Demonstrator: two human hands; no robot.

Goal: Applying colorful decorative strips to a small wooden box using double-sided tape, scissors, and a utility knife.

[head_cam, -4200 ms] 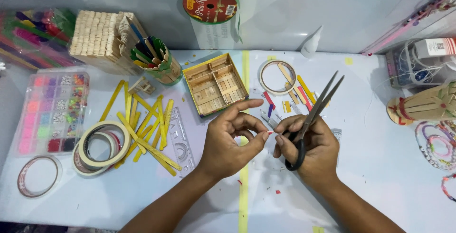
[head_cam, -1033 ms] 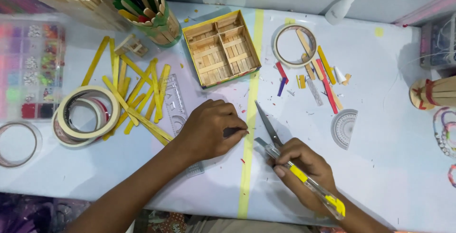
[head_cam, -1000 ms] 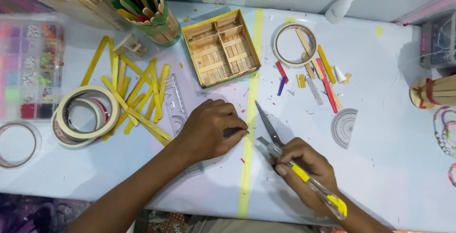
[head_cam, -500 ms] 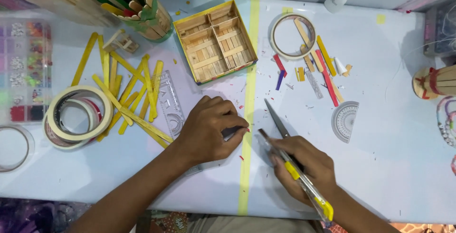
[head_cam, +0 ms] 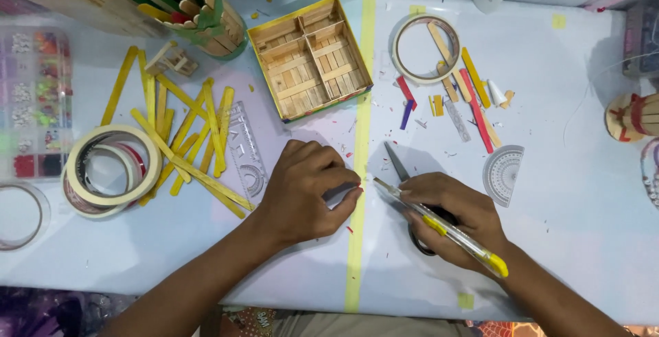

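From the head camera, the right hand is gripping a clear craft knife with a yellow end, fingers closed around its barrel, its tip pointing toward the left hand. Black scissors are lying under the right hand, blades poking out toward the wooden tray. The left hand is pressing down flat, fingertips pinching a small piece too hidden to identify, just beside the knife tip and the yellow tape stripe. Yellow craft sticks and tape rolls are lying further left.
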